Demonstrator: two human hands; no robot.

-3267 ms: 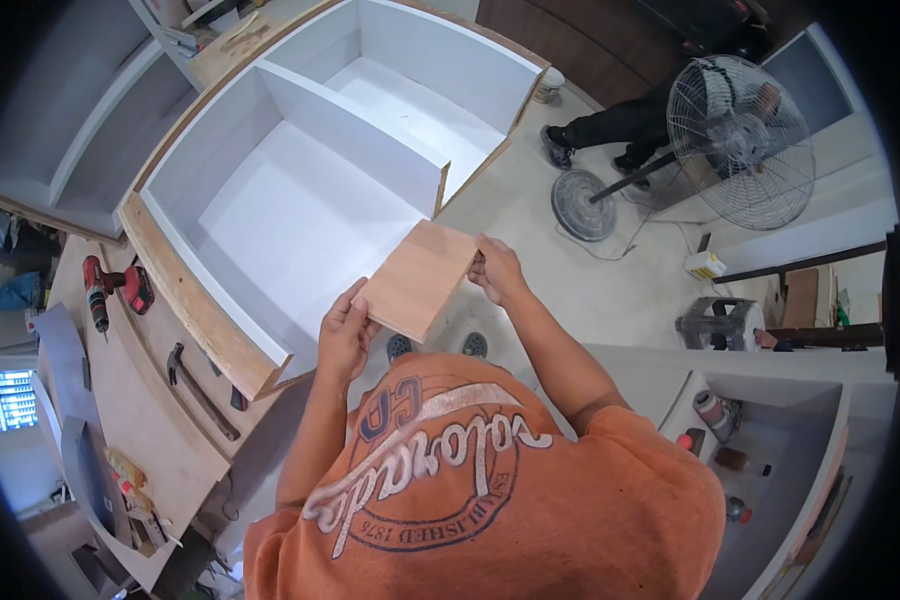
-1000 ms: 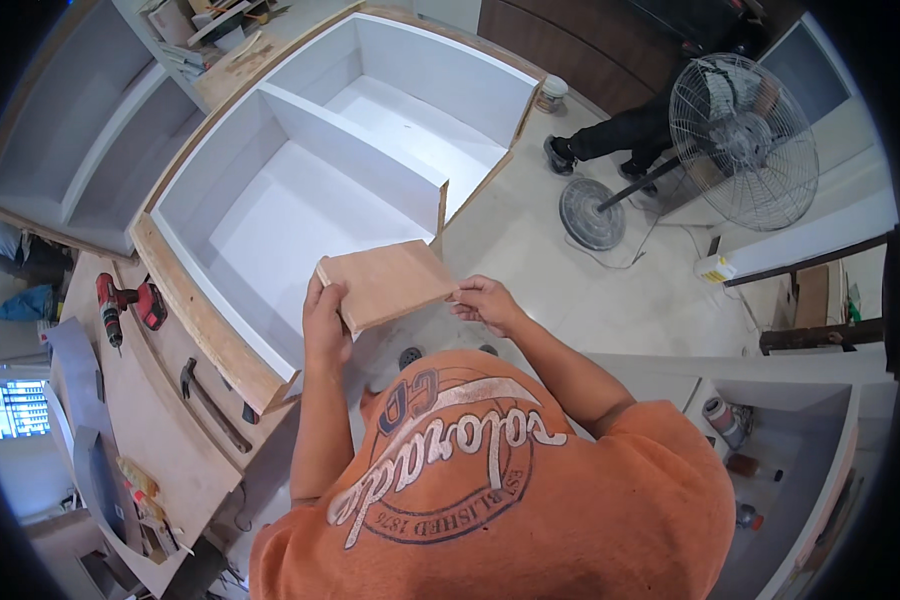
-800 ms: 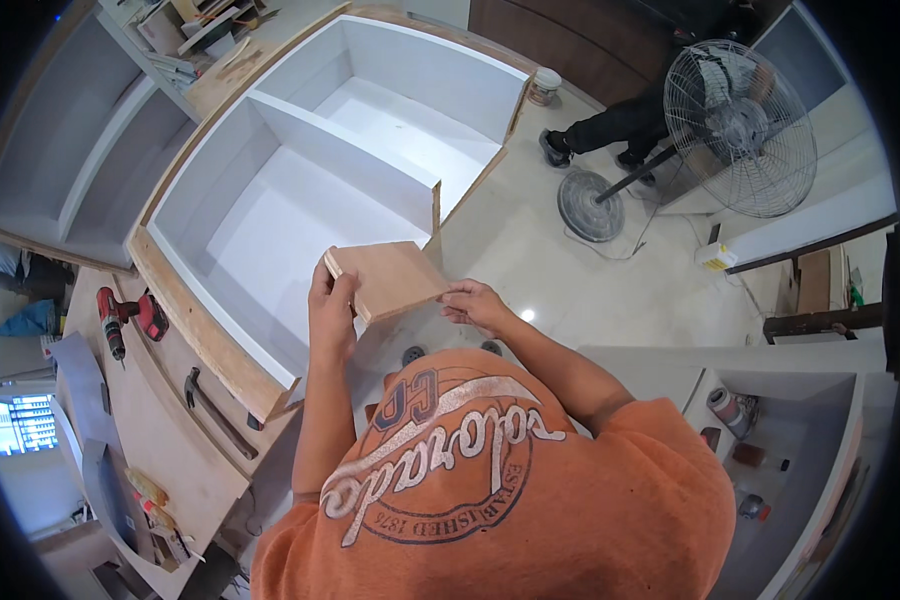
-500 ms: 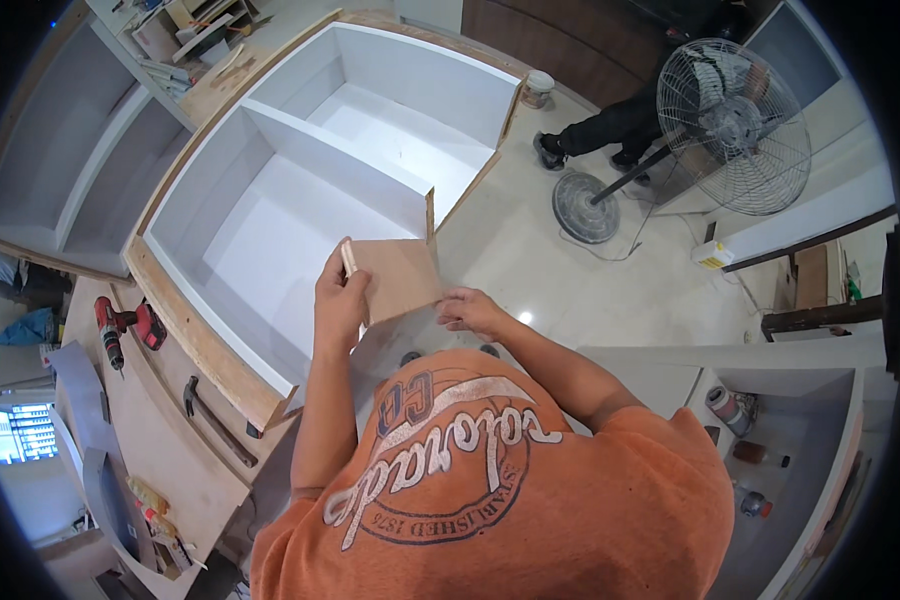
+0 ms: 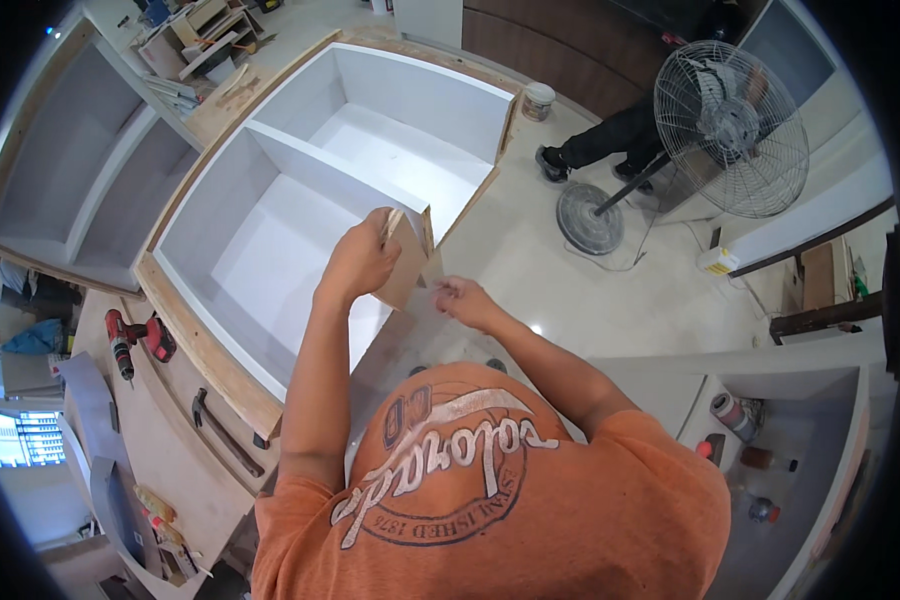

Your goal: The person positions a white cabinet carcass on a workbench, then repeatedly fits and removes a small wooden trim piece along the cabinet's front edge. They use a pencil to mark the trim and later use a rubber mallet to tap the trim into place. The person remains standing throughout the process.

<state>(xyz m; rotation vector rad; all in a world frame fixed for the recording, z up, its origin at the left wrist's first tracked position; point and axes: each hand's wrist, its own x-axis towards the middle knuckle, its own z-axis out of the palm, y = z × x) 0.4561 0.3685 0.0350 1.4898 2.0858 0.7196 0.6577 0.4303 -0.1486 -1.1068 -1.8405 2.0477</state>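
Observation:
In my left hand [image 5: 362, 258] is a small plywood board [image 5: 406, 262], tilted, with my fingers closed around its upper left edge. The board is over the near right edge of a large cabinet [image 5: 370, 180] with white-lined compartments. My right hand [image 5: 466, 304] is just right of the board, its fingers curled together. What those fingers pinch, if anything, is too small to make out. A narrow wooden end of the cabinet divider shows beside the board.
Left of the cabinet, a red cordless drill [image 5: 135, 342] and a hammer [image 5: 225, 432] lie on a wooden surface. A pedestal fan [image 5: 732, 130] stands at the far right, before another person's legs [image 5: 600, 145]. Bottles [image 5: 765, 458] lie in a compartment at right.
My left hand has moved up and a little right, turning the board from nearly face-on to a steep angle. My right hand has come away from the board's edge.

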